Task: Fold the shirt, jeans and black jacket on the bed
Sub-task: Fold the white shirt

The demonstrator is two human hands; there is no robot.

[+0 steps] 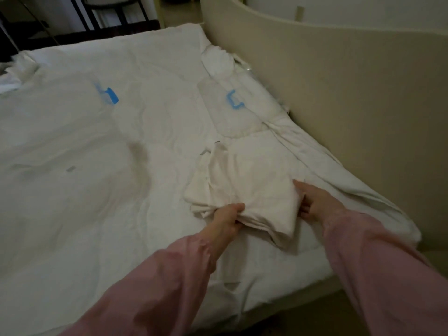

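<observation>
A cream-white shirt (244, 187) lies folded into a thick bundle on the white bed (97, 190), near its right front corner. My left hand (226, 218) grips the bundle's near left edge, thumb on top and fingers curled under the layers. My right hand (315, 202) is at the bundle's right side, its thumb along the edge and its fingers tucked under the fabric. Both arms wear pink sleeves. No jeans or black jacket are in view.
Two clear plastic packs with blue handles lie on the bed, one at the left (106, 94) and one at the right (234, 100). A beige padded headboard (351, 93) runs along the right. Dark furniture (84, 23) stands beyond the far edge.
</observation>
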